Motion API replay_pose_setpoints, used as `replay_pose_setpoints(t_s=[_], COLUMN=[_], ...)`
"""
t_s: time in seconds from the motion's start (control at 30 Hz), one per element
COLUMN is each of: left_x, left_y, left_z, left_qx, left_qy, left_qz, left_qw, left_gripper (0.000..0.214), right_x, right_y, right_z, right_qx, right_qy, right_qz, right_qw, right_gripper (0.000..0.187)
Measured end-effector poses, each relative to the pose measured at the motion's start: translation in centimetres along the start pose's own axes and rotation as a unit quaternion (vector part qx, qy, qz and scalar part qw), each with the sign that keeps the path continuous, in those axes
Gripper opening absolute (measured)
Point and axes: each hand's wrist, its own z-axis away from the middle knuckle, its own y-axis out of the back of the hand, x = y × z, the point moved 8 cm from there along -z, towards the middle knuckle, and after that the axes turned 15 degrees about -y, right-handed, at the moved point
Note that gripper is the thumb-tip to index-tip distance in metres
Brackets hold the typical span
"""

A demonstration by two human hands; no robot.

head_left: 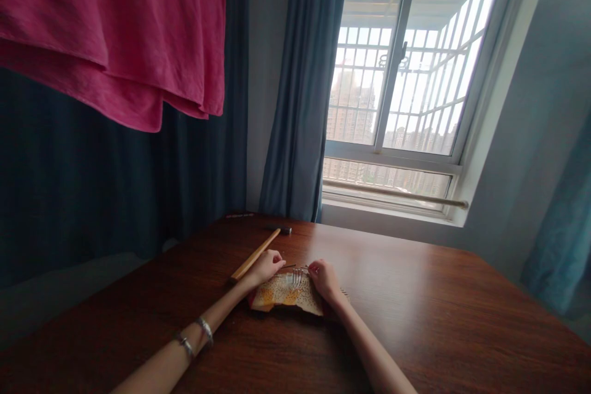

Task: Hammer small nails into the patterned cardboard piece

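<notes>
A pale, hole-dotted board (pixel 286 297) with yellow-orange patches and a ragged front edge lies on the table between my hands. Several metal nails (pixel 297 277) stand upright near its back middle. My left hand (pixel 268 266) is closed in a pinch at the board's back left, with a thin dark nail-like rod (pixel 289 266) at its fingertips. At the back right, my right hand (pixel 324 277) also pinches, and a thin piece too small to name pokes out toward the nails. Beside my left hand lies a hammer with a wooden handle (pixel 255 256) and dark head (pixel 282 230).
The brown wooden table (pixel 406 320) reaches toward a barred window (pixel 392 74). A pink cloth (pixel 138 43) hangs at upper left before dark blue curtains (pixel 295 104). A small dark strip with pale marks (pixel 239 216) lies at the table's far left corner.
</notes>
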Motion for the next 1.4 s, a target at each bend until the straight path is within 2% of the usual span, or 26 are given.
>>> replay_pose_setpoints(t_s=[0.13, 0.33, 0.57, 0.73, 0.8, 0.9, 1.07, 1.23, 1.4], left_x=[-0.7, -1.5, -2.2, -2.0, -1.4, 0.5, 4.1, 5.7, 5.6], left_y=[0.1, 0.3, -0.4, -0.4, -0.1, 0.5, -0.7, -0.9, -1.3], left_z=[-0.3, -0.2, -0.7, -0.7, -0.5, 0.0, 1.7, 2.1, 1.8], left_qx=[-0.007, -0.011, -0.03, -0.039, -0.037, -0.044, -0.176, -0.174, -0.143], left_qy=[0.005, 0.046, 0.024, 0.006, -0.001, -0.046, -0.095, -0.138, -0.153], left_qz=[-0.086, -0.121, -0.151, -0.16, -0.153, -0.098, 0.05, 0.084, 0.083], left_qw=[0.996, 0.991, 0.988, 0.986, 0.988, 0.993, 0.979, 0.971, 0.974], left_gripper=[0.017, 0.015, 0.019, 0.021, 0.022, 0.023, 0.029, 0.028, 0.023], right_x=[0.3, 0.0, -0.2, -0.3, -0.7, -1.8, -3.3, -3.5, -3.5], right_y=[-0.1, 0.0, 0.1, 0.4, 0.6, 0.8, 0.7, 0.2, 0.3], right_z=[-0.1, -0.1, 0.0, 0.1, 0.3, 0.8, 2.1, 3.0, 3.2], right_qx=[-0.001, 0.0, -0.01, 0.003, 0.005, -0.006, -0.045, -0.103, -0.103], right_qy=[-0.011, -0.03, -0.036, -0.027, -0.014, 0.018, 0.096, 0.127, 0.14], right_qz=[0.009, 0.022, 0.029, 0.013, 0.0, -0.017, -0.032, -0.01, -0.003], right_qw=[1.0, 0.999, 0.999, 1.0, 1.0, 1.0, 0.994, 0.987, 0.985], right_gripper=[0.018, 0.02, 0.02, 0.02, 0.022, 0.02, 0.014, 0.01, 0.01])
